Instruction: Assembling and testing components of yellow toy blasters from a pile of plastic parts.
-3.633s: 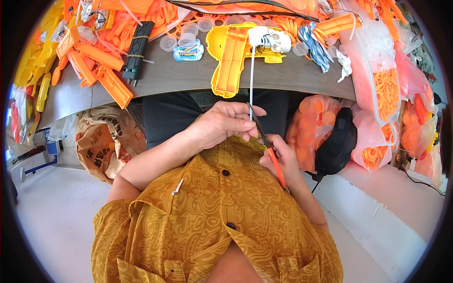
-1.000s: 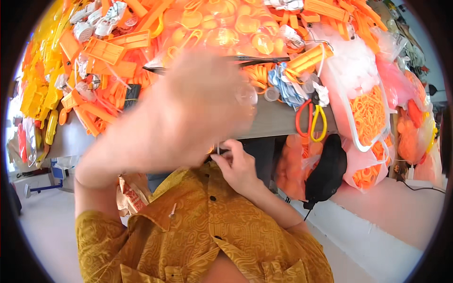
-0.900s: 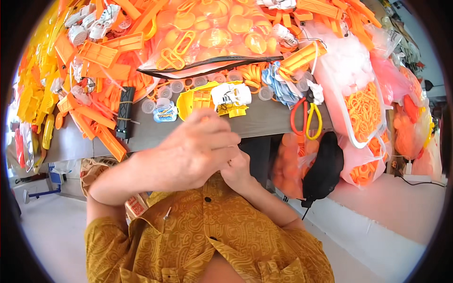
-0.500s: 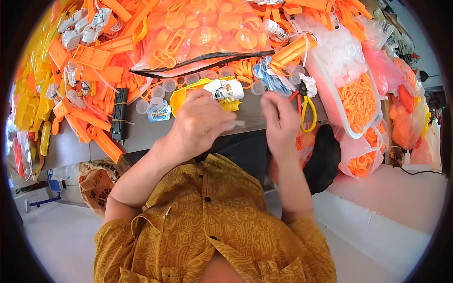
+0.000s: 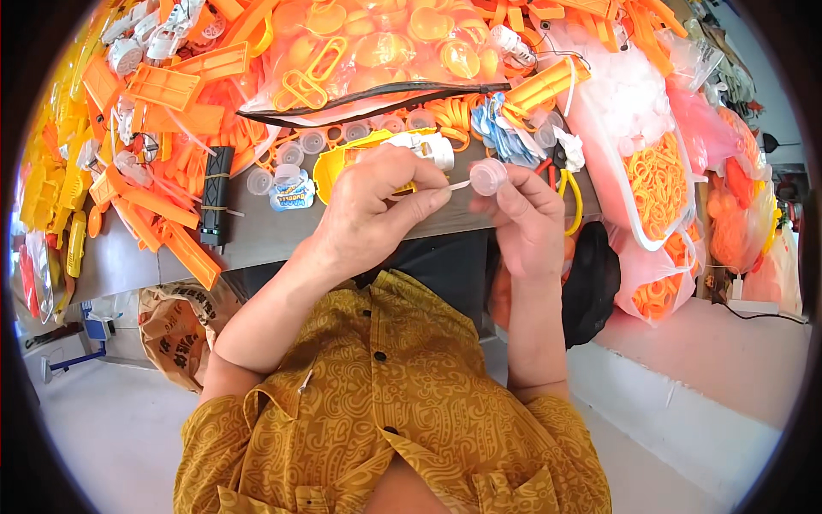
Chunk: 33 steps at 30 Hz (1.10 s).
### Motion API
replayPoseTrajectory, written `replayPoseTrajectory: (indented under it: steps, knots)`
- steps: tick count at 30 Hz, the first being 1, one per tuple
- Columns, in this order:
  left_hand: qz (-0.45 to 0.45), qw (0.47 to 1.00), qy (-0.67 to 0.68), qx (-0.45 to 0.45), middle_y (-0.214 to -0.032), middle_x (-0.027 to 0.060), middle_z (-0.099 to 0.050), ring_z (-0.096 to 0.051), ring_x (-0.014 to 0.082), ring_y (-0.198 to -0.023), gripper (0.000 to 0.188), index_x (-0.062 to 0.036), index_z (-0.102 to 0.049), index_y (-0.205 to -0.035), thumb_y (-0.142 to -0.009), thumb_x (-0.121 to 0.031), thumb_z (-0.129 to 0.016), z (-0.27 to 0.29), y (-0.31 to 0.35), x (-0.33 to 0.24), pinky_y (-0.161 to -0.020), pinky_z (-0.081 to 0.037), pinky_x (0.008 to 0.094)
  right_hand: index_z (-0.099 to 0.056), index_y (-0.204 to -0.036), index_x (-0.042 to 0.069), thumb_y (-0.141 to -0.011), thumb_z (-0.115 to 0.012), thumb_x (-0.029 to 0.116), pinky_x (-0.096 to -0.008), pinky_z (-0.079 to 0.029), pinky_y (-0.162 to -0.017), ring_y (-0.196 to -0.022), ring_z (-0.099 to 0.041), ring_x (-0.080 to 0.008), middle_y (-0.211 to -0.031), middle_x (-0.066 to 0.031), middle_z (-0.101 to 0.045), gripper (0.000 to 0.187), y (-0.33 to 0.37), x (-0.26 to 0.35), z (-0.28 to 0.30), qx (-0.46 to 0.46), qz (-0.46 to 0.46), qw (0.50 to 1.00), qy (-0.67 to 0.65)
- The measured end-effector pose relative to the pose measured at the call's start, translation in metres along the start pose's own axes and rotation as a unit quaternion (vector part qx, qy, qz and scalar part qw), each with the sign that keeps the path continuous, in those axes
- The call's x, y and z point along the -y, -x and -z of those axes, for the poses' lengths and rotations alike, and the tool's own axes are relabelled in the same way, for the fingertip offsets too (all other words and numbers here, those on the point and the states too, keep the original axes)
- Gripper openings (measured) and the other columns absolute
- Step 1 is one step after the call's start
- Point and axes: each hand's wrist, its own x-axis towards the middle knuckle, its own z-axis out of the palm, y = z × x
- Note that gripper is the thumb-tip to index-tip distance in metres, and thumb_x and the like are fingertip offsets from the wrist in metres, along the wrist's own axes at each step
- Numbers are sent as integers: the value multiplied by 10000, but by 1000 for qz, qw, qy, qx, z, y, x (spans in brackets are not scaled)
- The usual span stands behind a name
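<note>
My left hand [image 5: 381,206] is closed, its thumb and forefinger pinching a thin white plastic tube [image 5: 461,184]. Between the fingertips of my right hand [image 5: 529,218] is a small clear round plastic cap [image 5: 487,176], held just above the table's front edge. The tube's tip meets the cap's left side or lies just in front of it; I cannot tell which. Behind my left hand lies a yellow plastic shell [image 5: 326,171], partly covered by that hand, with a white plastic mechanism [image 5: 440,151] in it.
Several clear caps [image 5: 290,153] line the grey table [image 5: 274,244] below a bag of orange parts [image 5: 377,64]. Orange pieces [image 5: 171,128] and a banded black part [image 5: 217,193] lie left. Yellow-handled scissors [image 5: 574,201], blue-white labels [image 5: 501,133] and bags of orange rings [image 5: 651,188] are right.
My right hand, earlier without a visible cap, now holds a clear cap; the one beside the white mechanism has gone from the table. My left hand has brought the tube up to the cap.
</note>
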Motion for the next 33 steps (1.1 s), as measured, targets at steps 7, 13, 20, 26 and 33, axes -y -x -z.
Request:
replayPoseTrajectory:
  steps: [7,13,20,26,33]
  knots:
    - [59,996,56,46,-872,83,-590,-543,159,-841,54,3,-532,-793,-788,-45,-557,3,1,-7,-781,-417,291,-504,-1008,19,-855,-493,98,-296,-481,-664,-849,-570,-188,-1067,-196,-537,173,2,-16,-10,69,-61,947,-308]
    - [74,993,80,40,-891,88,-590,-535,149,-842,69,6,-528,-792,-798,-60,-547,6,2,-5,-782,-416,283,-504,-991,17,-846,-499,77,-310,-504,-642,-808,-582,-187,-1054,-184,-547,157,0,-17,-17,67,-47,965,-250]
    - [60,994,82,30,-892,70,-581,-517,120,-826,53,0,-518,-823,-810,-50,-532,10,5,-1,-765,-414,267,-506,-956,-11,-826,-524,62,-302,-517,-642,-831,-584,-200,-1039,-184,-552,150,0,-13,-32,48,-7,985,-165]
    - [28,993,109,-40,-748,71,-550,-549,112,-722,73,13,-515,-862,-819,-45,-525,2,11,1,-608,-476,265,-530,-878,-24,-783,-524,-24,-299,-518,-672,-884,-568,-231,-1065,-198,-537,95,0,-16,-45,14,103,994,-37]
    - [-31,991,122,-54,-709,73,-547,-537,164,-641,58,-4,-498,-832,-797,-17,-543,-12,7,7,-572,-432,279,-534,-827,-44,-727,-535,-71,-311,-470,-758,-917,-545,-244,-1074,-226,-520,104,3,-15,-30,-21,208,971,112]
